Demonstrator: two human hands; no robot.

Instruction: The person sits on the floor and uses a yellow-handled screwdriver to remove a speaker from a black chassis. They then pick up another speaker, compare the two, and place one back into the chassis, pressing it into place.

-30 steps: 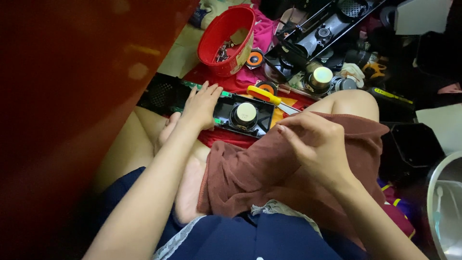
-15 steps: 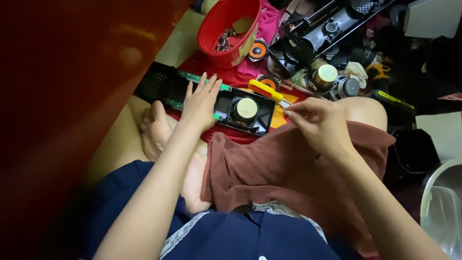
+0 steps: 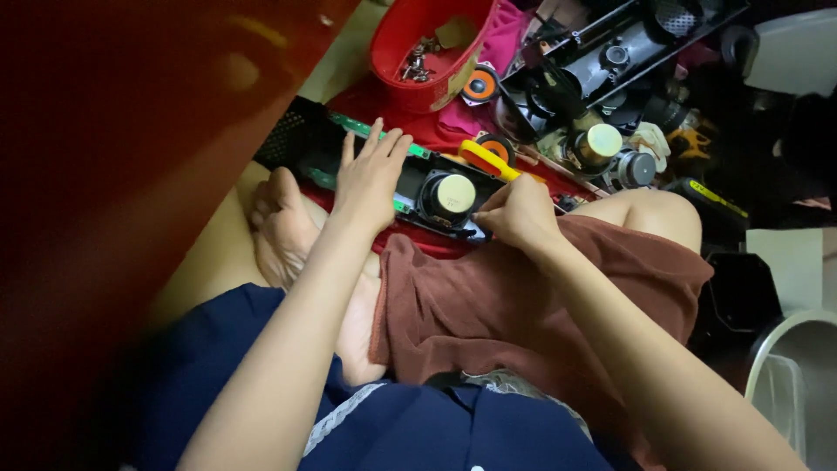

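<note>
At the far left a dark red blurred wall (image 3: 113,174) fills the view, and beside it lies the person's bare foot (image 3: 283,231) on the pale floor (image 3: 209,262). The left hand (image 3: 370,174) lies flat and open, fingers spread, pressing on the left part of a black speaker unit (image 3: 427,196) and on the green circuit board (image 3: 370,135) that runs along it. It closes around nothing; it only holds the unit steady.

The speaker unit rests on a red cloth (image 3: 384,109) just in front of the knees, and a round driver with a pale gold magnet (image 3: 452,194) sits in its middle. The right hand (image 3: 519,214) is at the right end of the unit, with the fingers curled and pinched together. It seems to hold something small and thin at the edge of the unit, but the fingers hide it and I cannot tell what it is.

In my judgement the step in hand is fine work at the right end of the speaker unit, perhaps on a screw or a wire. The next move needs a firm left hand, so the unit does not slide on the cloth, and a small exact motion of the right fingertips.

Behind it lies a yellow-handled tool (image 3: 488,161); further back stand a red bowl (image 3: 418,52) with small metal parts, one more gold-capped driver (image 3: 600,144) and a black housing (image 3: 610,52).
</note>
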